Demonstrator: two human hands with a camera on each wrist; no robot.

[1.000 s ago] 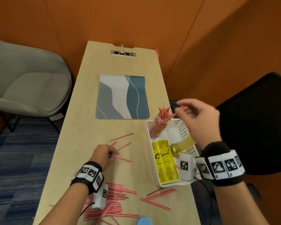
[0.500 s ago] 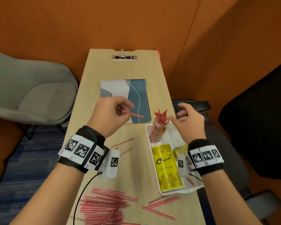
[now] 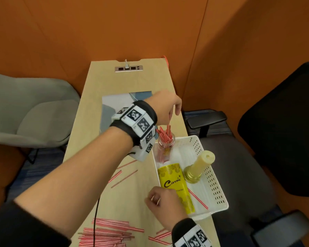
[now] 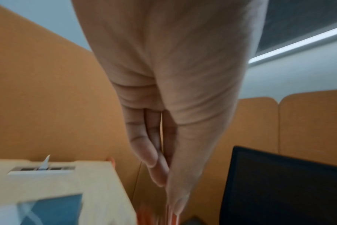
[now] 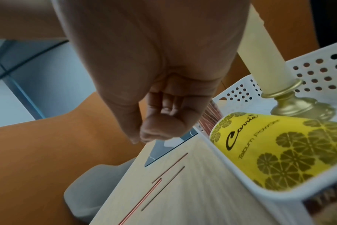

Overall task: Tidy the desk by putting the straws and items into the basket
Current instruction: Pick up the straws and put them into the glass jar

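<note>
I am seeing the left hand hanging over the jar, fingers pointing down and pinched together on one red straw whose lower end is reaching in among the straws already standing in the jar; the left wrist view is showing the same narrow pinch, though it is blurred near the fingertips; the jar is standing at the far left corner of the white basket.

The right hand is hovering near the basket's near left edge, fingers curled into the palm; I cannot tell from the head view whether anything is in it, and the right wrist view is showing the curled fingers with nothing plainly between them.

Inside the basket a yellow powder bottle is lying on its side along the left wall; a candle in a gold holder is standing just beside it to the right; a single straw is lying on the basket floor.

On the desk three loose straws are lying left of the basket; a large pile of straws is lying at the near edge; a blue and grey mat is lying farther back, partly hidden by the left arm; a grey chair is standing to the left and a black chair to the right.
</note>
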